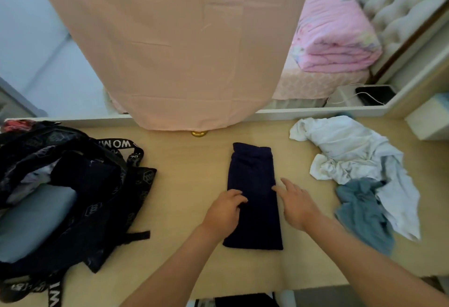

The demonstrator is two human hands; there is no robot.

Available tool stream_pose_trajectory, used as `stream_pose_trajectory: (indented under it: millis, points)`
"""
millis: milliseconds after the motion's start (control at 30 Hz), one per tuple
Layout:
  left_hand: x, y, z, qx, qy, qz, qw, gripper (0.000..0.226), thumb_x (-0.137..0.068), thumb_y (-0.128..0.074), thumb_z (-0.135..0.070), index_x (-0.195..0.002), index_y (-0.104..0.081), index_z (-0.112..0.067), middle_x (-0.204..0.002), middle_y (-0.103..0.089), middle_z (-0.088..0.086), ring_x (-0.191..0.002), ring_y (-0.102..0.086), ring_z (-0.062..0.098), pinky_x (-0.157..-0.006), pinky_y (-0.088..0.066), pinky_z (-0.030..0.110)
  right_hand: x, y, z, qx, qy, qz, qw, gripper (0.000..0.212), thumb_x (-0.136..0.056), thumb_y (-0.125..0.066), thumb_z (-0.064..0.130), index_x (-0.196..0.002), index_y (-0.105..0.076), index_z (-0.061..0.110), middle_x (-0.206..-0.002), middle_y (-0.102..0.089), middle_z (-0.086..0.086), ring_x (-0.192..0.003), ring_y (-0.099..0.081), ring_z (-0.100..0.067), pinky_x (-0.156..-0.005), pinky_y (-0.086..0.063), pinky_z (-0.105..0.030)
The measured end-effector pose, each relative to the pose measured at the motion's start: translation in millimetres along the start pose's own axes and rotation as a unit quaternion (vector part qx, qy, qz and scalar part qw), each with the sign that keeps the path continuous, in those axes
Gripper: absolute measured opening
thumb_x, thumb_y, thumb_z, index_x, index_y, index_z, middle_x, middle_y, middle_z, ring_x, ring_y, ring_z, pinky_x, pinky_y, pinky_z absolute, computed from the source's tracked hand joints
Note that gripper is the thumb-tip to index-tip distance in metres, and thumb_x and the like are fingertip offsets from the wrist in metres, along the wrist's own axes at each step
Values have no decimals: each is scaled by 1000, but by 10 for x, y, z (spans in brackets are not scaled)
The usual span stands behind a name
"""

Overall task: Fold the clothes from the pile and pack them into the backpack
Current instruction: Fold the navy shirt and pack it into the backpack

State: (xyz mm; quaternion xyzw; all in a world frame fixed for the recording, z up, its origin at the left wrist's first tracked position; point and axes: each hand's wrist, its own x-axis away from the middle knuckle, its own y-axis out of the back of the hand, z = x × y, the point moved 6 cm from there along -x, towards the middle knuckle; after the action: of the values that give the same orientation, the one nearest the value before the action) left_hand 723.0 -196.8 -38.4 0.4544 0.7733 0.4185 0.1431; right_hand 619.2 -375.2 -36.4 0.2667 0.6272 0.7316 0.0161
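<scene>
A dark navy garment (255, 178) lies folded into a long narrow strip in the middle of the wooden table (189, 168). My left hand (224, 212) rests on its left edge with fingers curled over the cloth. My right hand (297, 203) lies at its right edge, fingers straight and touching the fabric. A black backpack (97, 197) with white lettering on its straps stands open at the left, with folded clothes inside. The pile at the right holds a crumpled white garment (349, 151) and a blue-grey one (362, 212).
A mirror draped with a pink cloth (175, 46) stands along the table's far edge, on a brass foot (199, 133). A white box (430, 119) sits at the far right. The mirror reflects a bed with a pink quilt.
</scene>
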Motion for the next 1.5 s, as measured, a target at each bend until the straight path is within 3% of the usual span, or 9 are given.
stream_pose_trajectory:
  millis: [133, 400, 633, 767, 933, 1100, 1267, 1367, 1500]
  points:
    - [212, -354, 163, -148, 5, 181, 972, 67, -97, -53, -36, -155, -20, -30, -164, -1, -2, -150, -4, 21, -119, -23, 40, 205, -224, 193, -145, -55, -56, 986, 49, -100, -45, 34, -148, -37, 25, -156, -30, -8, -134, -42, -27, -107, -38, -40]
    - [416, -317, 135, -97, 41, 238, 965, 47, -97, -51, -40, -143, -45, -30, -126, -49, -2, -112, -53, 19, -95, -46, 33, 143, -410, 577, 57, 96, 41, 993, 74, -100, -47, 28, -159, -2, 27, -166, 6, -4, -152, 0, -27, -118, -14, -52]
    - [636, 496, 533, -89, 132, -198, 967, 11, -90, -63, -18, -99, -59, -24, -92, -55, -10, -84, -51, 12, -72, -47, 27, 126, -304, 742, 4, 82, -87, 993, 71, -77, -62, 2, -144, -47, 21, -144, -41, -15, -128, -45, -33, -103, -42, -42]
    - [977, 441, 806, -97, 201, -201, 954, 22, -80, -75, -36, -83, -55, -26, -80, -51, -14, -72, -46, 9, -63, -41, 25, 252, -489, 938, -59, 106, -126, 985, 39, -84, -59, 20, -123, -62, 23, -105, -53, 1, -84, -55, -17, -69, -49, -29]
    - [1098, 303, 878, -123, 231, -216, 941, 16, -78, -79, -31, -85, -70, -21, -79, -58, -5, -73, -50, 18, -65, -43, 31, 309, -676, 978, -19, 74, -90, 993, 53, -94, -36, 43, -140, -51, 23, -127, -56, -4, -104, -56, -24, -86, -51, -40]
    - [1173, 425, 906, 158, 273, -297, 901, 9, -98, -57, -26, -91, -62, -22, -80, -60, -10, -75, -57, 10, -65, -43, 27, 250, -804, 853, 23, 77, -33, 996, 63, -93, -29, 47, -153, -34, 26, -156, -39, -3, -136, -46, -28, -104, -44, -50]
    - [1279, 331, 1078, 54, 367, -147, 917, 35, -104, -40, -34, -76, -53, -16, -74, -61, 0, -67, -56, 17, -65, -49, 35, 248, -741, 876, -17, 108, 20, 994, 63, -103, -37, 36, -158, -6, 34, -165, 7, 5, -153, 2, -20, -121, -7, -48]
    - [1159, 455, 962, -69, 316, -181, 929, 5, -93, -57, -17, -97, -59, -20, -97, -62, -6, -88, -56, 15, -82, -48, 30, 247, -586, 932, -46, 96, -21, 994, 52, -96, -45, 30, -148, -40, 29, -162, -21, -5, -150, -15, -26, -120, -19, -47]
    - [648, 383, 346, -168, 45, -139, 975, 42, -86, -54, -6, -126, -57, -21, -127, -56, -4, -117, -50, 20, -97, -39, 32, 156, -461, 1002, -38, 94, -81, 992, 47, -96, -46, 31, -143, -46, 28, -160, -26, -8, -149, -18, -29, -119, -22, -53]
